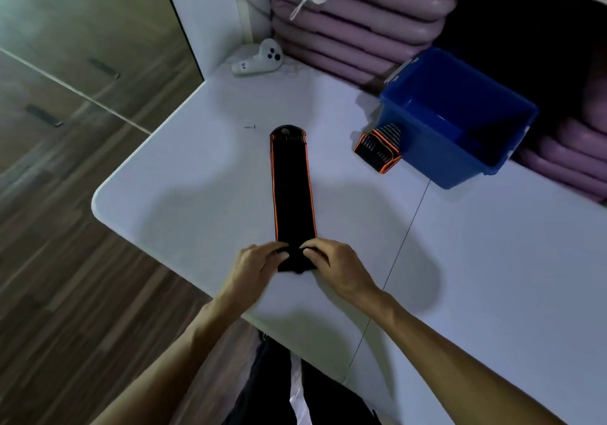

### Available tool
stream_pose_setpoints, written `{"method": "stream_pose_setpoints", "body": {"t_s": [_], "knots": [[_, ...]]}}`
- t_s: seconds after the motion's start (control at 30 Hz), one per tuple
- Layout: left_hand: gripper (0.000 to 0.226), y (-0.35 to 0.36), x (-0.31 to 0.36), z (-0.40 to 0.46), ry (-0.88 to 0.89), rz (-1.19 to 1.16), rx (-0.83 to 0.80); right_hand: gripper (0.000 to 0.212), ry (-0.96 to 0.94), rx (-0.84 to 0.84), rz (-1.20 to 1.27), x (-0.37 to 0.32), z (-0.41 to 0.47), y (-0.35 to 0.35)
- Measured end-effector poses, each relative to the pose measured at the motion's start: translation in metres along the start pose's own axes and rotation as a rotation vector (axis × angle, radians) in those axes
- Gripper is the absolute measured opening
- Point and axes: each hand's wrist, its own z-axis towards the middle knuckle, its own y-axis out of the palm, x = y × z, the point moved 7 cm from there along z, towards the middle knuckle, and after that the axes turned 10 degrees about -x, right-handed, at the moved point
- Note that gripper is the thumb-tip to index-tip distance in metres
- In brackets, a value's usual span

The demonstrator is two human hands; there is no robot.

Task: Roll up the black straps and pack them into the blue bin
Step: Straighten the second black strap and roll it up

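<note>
A long black strap (291,188) with orange edging lies flat on the white table (460,260), running away from me. Its near end is curled into a small roll. My left hand (254,265) and my right hand (338,268) both pinch that rolled end from either side. A second black strap (377,148), folded into a bundle with orange trim, lies against the left wall of the blue bin (427,158). The bin stands at the far right of the table and looks open, with a dark shape low inside.
A white hand controller (259,60) lies at the table's far corner. Stacked pink cushions (354,23) fill the shelf behind the bin. A small screw (250,126) rests on the table left of the strap. Wooden floor lies beyond the table's left edge.
</note>
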Motion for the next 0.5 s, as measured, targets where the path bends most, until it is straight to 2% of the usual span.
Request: {"method": "stream_pose_setpoints", "body": {"t_s": [0.1,0.27,0.33,0.43,0.5], "knots": [[0.017,-0.002,0.0,0.009,-0.094,-0.071,0.042,0.014,0.049,0.076,0.031,0.005,0.006,-0.003],[0.009,0.001,0.001,0.011,-0.14,-0.104,0.116,0.007,0.033,0.123,0.032,0.005,0.005,-0.002],[0.013,0.002,0.001,0.006,-0.139,-0.052,0.168,0.017,-0.007,0.105,-0.023,0.003,-0.003,-0.001],[0.012,0.004,0.006,-0.001,-0.076,0.159,0.226,0.043,-0.098,0.013,-0.33,0.001,-0.014,0.006],[0.012,0.003,0.011,-0.005,-0.019,0.281,0.266,0.051,-0.14,-0.012,-0.513,0.001,-0.017,0.009]]}}
